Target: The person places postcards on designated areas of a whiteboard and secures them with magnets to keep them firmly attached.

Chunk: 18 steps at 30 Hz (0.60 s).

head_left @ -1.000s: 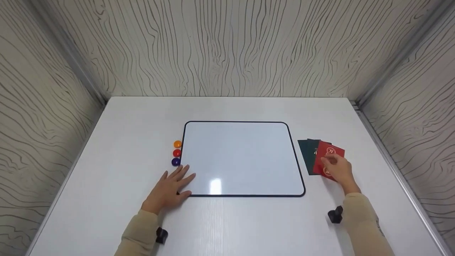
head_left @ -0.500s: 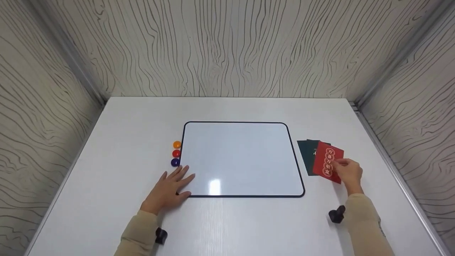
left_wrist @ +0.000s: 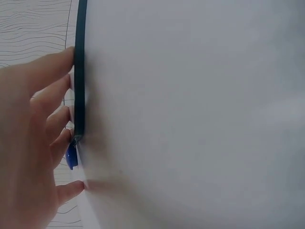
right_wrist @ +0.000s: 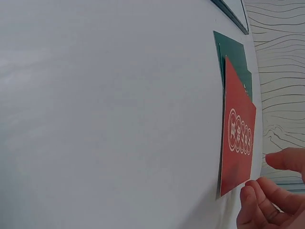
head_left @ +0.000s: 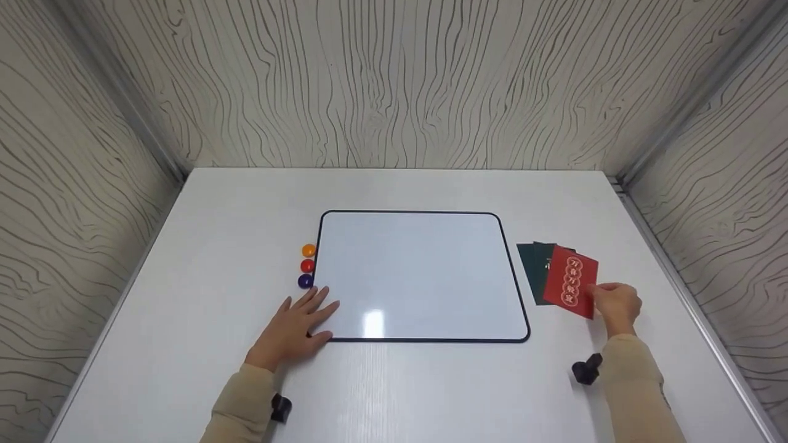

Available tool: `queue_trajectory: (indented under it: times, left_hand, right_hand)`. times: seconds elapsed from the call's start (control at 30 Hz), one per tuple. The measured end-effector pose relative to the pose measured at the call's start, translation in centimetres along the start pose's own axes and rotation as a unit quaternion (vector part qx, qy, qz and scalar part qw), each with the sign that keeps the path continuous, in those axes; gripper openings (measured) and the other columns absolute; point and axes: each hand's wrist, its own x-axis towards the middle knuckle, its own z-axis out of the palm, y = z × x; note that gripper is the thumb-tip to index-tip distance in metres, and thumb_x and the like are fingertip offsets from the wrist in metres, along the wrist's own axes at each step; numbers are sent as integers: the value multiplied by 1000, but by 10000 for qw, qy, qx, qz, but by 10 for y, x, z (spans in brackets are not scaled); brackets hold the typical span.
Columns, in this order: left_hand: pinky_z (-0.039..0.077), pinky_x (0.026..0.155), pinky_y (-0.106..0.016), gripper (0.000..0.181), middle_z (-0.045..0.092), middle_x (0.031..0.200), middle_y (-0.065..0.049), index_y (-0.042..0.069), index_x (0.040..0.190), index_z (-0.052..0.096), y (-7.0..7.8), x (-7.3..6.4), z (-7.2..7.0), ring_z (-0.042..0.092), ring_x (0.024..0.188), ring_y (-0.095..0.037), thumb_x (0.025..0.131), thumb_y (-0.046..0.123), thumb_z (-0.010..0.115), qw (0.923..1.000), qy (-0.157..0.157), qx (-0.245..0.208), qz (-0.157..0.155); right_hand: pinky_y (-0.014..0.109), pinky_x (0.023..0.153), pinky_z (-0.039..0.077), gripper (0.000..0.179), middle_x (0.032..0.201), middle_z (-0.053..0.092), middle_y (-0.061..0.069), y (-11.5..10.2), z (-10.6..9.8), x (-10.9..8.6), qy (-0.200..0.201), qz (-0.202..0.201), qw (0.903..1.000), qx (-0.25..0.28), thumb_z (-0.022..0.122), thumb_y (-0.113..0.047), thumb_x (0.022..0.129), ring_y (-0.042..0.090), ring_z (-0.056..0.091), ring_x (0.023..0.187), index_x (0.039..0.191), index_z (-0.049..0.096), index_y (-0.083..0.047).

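In the head view my left hand (head_left: 292,329) rests with spread fingers on the lower left corner of a black-framed whiteboard (head_left: 418,277). Beside the board's left edge lie three round magnets in a column: orange (head_left: 308,250), red (head_left: 307,266) and dark blue (head_left: 305,281). At the right, my right hand (head_left: 617,303) has its fingertips at the right edge of a red envelope (head_left: 571,283) with gold round characters. In the right wrist view, thumb and fingers are apart near that edge. Dark green envelopes (head_left: 534,271) lie partly under the red one.
Wood-grain patterned walls (head_left: 381,86) enclose the white table (head_left: 400,394) at the back and sides. Small black devices (head_left: 586,369) sit at both wrists. The envelopes lie just right of the whiteboard.
My right hand has moved right from over the red envelope to its right edge, uncovering the gold characters. The left hand has stayed in place.
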Motion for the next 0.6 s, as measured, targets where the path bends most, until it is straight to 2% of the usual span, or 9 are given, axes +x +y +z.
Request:
queue_trajectory:
  times: [0.13, 0.27, 0.43, 0.5, 0.6]
  left_hand:
    - [20, 117, -67, 55, 31, 160, -5, 27, 146, 41, 0, -1, 0, 26, 150, -33, 94, 39, 55, 10000, 13, 9, 39]
    - [21, 117, -67, 55, 31, 160, -5, 26, 146, 41, -1, -1, 1, 26, 150, -33, 95, 38, 54, 10000, 36, 48, 62]
    - [20, 117, -67, 55, 30, 160, -4, 27, 147, 40, -1, -1, 0, 25, 150, -32, 95, 39, 54, 10000, -1, 15, 5]
    - [19, 118, -66, 55, 30, 160, -4, 28, 147, 40, 0, -1, 1, 24, 150, -32, 95, 39, 54, 10000, -12, -16, -35]
    - [19, 118, -65, 56, 30, 160, -4, 28, 146, 40, 1, -1, 0, 24, 151, -31, 94, 39, 55, 10000, 1, -53, -80]
  right_hand:
    - [38, 80, 49, 51, 123, 55, 30, 1, -1, 0, 66, 135, 9998, -130, 53, -27, 95, 38, 54, 109, 128, 50, 11]
    - [45, 90, 49, 53, 130, 52, 31, 1, 0, 0, 31, 301, 9995, -40, 53, -28, 95, 41, 51, 117, 131, 48, 12]
    - [39, 91, 49, 62, 140, 46, 30, 0, 3, 2, 1, 671, 9975, 230, 55, -30, 94, 39, 49, 122, 137, 41, 12]
    - [36, 88, 49, 66, 140, 47, 29, 0, 5, 3, 64, 747, 9969, 255, 57, -32, 93, 35, 51, 118, 138, 39, 14]
    - [36, 93, 49, 70, 140, 48, 29, 0, 7, 3, 114, 787, 9961, 394, 60, -32, 92, 33, 53, 117, 139, 38, 14]
